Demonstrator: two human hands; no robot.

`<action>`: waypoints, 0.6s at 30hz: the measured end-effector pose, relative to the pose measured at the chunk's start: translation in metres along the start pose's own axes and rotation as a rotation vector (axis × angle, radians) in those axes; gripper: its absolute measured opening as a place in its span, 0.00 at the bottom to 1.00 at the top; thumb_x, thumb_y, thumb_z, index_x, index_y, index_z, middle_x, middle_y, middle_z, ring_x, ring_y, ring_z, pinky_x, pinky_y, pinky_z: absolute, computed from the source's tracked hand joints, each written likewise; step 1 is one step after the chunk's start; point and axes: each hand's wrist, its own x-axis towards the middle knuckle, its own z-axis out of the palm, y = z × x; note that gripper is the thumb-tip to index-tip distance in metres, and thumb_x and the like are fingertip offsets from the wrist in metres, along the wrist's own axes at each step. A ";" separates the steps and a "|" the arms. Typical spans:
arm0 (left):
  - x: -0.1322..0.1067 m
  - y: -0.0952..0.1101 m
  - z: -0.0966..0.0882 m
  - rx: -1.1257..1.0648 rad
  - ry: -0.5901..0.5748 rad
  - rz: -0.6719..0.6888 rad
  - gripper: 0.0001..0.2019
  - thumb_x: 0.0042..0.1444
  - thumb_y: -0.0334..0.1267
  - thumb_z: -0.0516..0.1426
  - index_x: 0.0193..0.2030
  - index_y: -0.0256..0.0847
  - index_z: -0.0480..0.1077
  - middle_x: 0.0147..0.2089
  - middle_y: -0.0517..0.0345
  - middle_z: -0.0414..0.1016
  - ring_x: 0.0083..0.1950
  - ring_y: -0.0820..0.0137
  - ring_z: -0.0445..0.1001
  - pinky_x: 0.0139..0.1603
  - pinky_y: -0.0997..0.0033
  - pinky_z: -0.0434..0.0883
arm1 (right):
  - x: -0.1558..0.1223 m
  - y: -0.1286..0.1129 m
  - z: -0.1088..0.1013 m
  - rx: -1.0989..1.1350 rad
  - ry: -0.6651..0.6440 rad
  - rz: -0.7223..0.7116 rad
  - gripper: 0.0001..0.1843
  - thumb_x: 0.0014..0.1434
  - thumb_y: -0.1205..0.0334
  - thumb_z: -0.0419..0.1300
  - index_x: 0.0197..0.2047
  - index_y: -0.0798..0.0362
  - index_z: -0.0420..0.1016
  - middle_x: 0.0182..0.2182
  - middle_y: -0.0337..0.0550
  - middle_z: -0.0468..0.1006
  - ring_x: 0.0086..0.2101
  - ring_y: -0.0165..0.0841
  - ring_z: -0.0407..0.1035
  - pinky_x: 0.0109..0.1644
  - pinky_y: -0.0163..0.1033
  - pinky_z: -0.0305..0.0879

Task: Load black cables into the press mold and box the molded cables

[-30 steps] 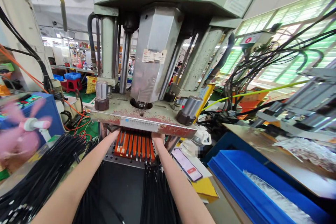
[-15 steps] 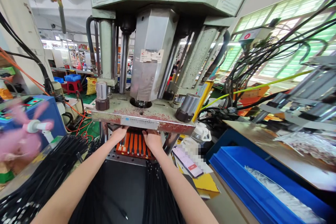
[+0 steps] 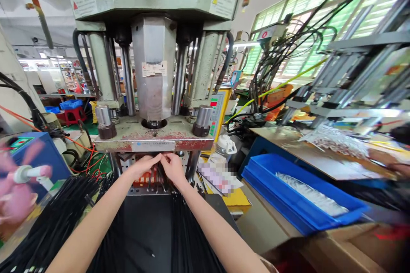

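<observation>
Under the press plate (image 3: 153,140), my left hand (image 3: 144,166) and my right hand (image 3: 173,167) meet with fingertips pinched together. Thin black cables (image 3: 162,179) hang down from between the fingers, over an orange mould (image 3: 150,178) with slots. Which cable ends each hand grips is partly hidden by the fingers. Just in front of the mould lies a black work surface (image 3: 145,217). A bundle of black cables (image 3: 188,230) runs down its right side, beneath my right forearm.
More black cables (image 3: 54,217) are heaped on the left, beside a pink fan (image 3: 24,175). On the right stand a blue bin (image 3: 297,196) with whitish pieces, a white jug (image 3: 225,145) and a yellow box (image 3: 235,199). A co-worker's blurred hand (image 3: 395,163) shows far right.
My hands have come together from the two sides of the mould. Cables that lay straight in the slots now hang gathered at my fingers. The view has turned to the right.
</observation>
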 end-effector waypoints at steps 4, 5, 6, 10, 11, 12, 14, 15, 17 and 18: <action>-0.022 0.011 0.026 -0.609 -0.230 -0.005 0.21 0.51 0.51 0.62 0.42 0.35 0.67 0.38 0.49 0.76 0.36 0.67 0.77 0.39 0.66 0.74 | -0.028 0.012 -0.013 0.307 0.206 0.011 0.13 0.59 0.61 0.51 0.43 0.54 0.73 0.31 0.41 0.77 0.28 0.31 0.70 0.33 0.35 0.67; -0.028 0.013 0.033 -0.767 -0.251 -0.040 0.21 0.47 0.47 0.65 0.41 0.36 0.66 0.35 0.53 0.75 0.33 0.68 0.77 0.37 0.66 0.74 | -0.034 0.016 -0.018 0.270 0.269 0.032 0.13 0.58 0.62 0.53 0.45 0.54 0.73 0.33 0.42 0.76 0.28 0.30 0.69 0.34 0.35 0.67; -0.034 0.014 0.039 -0.874 -0.260 -0.075 0.21 0.44 0.44 0.67 0.39 0.37 0.65 0.33 0.57 0.73 0.29 0.71 0.75 0.34 0.67 0.74 | -0.039 0.019 -0.022 0.211 0.294 0.035 0.15 0.57 0.64 0.55 0.47 0.55 0.72 0.34 0.42 0.75 0.27 0.29 0.68 0.35 0.36 0.67; -0.054 0.019 0.051 -0.895 -0.375 -0.141 0.18 0.47 0.43 0.66 0.37 0.38 0.63 0.26 0.66 0.66 0.15 0.85 0.55 0.16 0.81 0.59 | -0.052 0.018 -0.038 -0.041 0.121 -0.061 0.09 0.55 0.67 0.60 0.40 0.52 0.76 0.33 0.41 0.73 0.29 0.30 0.66 0.39 0.37 0.64; -0.058 0.021 0.051 -0.865 -0.424 -0.155 0.19 0.48 0.45 0.66 0.37 0.38 0.62 0.26 0.68 0.64 0.14 0.87 0.50 0.13 0.83 0.54 | -0.054 0.017 -0.042 -0.089 0.100 -0.076 0.05 0.56 0.68 0.59 0.36 0.52 0.76 0.31 0.41 0.73 0.30 0.31 0.67 0.40 0.37 0.63; -0.061 0.022 0.051 -0.833 -0.464 -0.175 0.19 0.48 0.46 0.66 0.38 0.39 0.62 0.25 0.68 0.63 0.14 0.87 0.47 0.13 0.85 0.50 | -0.056 0.018 -0.046 -0.126 0.103 -0.082 0.04 0.57 0.68 0.59 0.33 0.52 0.75 0.30 0.40 0.73 0.31 0.31 0.67 0.41 0.37 0.62; -0.070 0.024 0.050 -0.774 -0.514 -0.218 0.20 0.49 0.48 0.65 0.39 0.39 0.63 0.24 0.70 0.60 0.15 0.87 0.45 0.12 0.86 0.46 | -0.060 0.029 -0.060 -0.167 0.183 -0.062 0.06 0.58 0.68 0.57 0.31 0.52 0.74 0.30 0.41 0.74 0.33 0.32 0.67 0.41 0.37 0.61; -0.076 0.025 0.049 -0.758 -0.522 -0.238 0.20 0.49 0.49 0.65 0.40 0.39 0.64 0.23 0.70 0.58 0.15 0.87 0.45 0.12 0.86 0.46 | -0.065 0.039 -0.070 -0.172 0.258 -0.026 0.07 0.58 0.67 0.56 0.31 0.53 0.74 0.30 0.42 0.75 0.33 0.33 0.67 0.41 0.37 0.61; -0.095 0.023 0.044 -0.763 -0.508 -0.267 0.20 0.50 0.49 0.64 0.41 0.39 0.65 0.23 0.71 0.56 0.15 0.87 0.44 0.12 0.86 0.45 | -0.082 0.070 -0.097 -0.153 0.407 0.103 0.08 0.59 0.63 0.55 0.30 0.54 0.74 0.29 0.42 0.75 0.32 0.33 0.67 0.39 0.37 0.60; -0.107 0.021 0.039 -0.784 -0.489 -0.274 0.19 0.51 0.49 0.64 0.42 0.39 0.66 0.23 0.70 0.56 0.15 0.87 0.43 0.12 0.85 0.45 | -0.096 0.088 -0.113 -0.141 0.453 0.191 0.10 0.58 0.61 0.54 0.29 0.54 0.73 0.27 0.42 0.75 0.31 0.33 0.67 0.37 0.36 0.60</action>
